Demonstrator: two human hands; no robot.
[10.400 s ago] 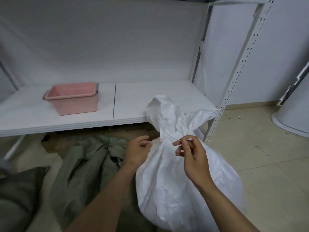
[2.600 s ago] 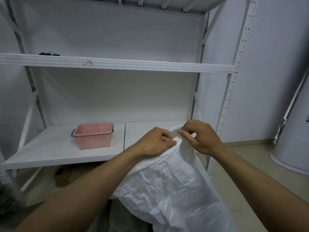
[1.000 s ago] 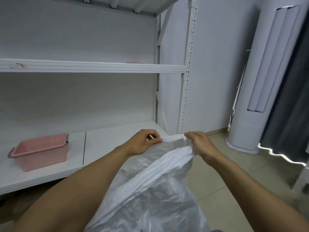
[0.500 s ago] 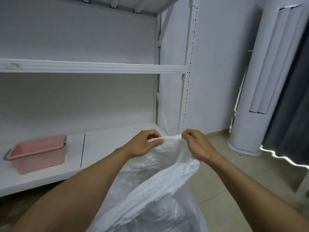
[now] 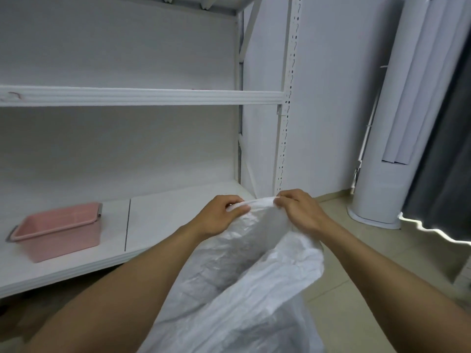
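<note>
Bare shelf board (image 5: 178, 217) between pink bin (image 5: 57, 231) and upright (image 5: 285, 138).

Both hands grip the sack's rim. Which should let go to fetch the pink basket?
Probably the left hand: the pink basket sits on its side; the right hand would cross the sack.

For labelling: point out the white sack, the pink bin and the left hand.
white sack (image 5: 254, 289), head view, crumpled side wall.
pink bin (image 5: 63, 240), head view, front wall.
left hand (image 5: 219, 217), head view, back of the hand.

basin (image 5: 57, 231) on shelf (image 5: 163, 220), sack (image 5: 244, 284) right
</note>
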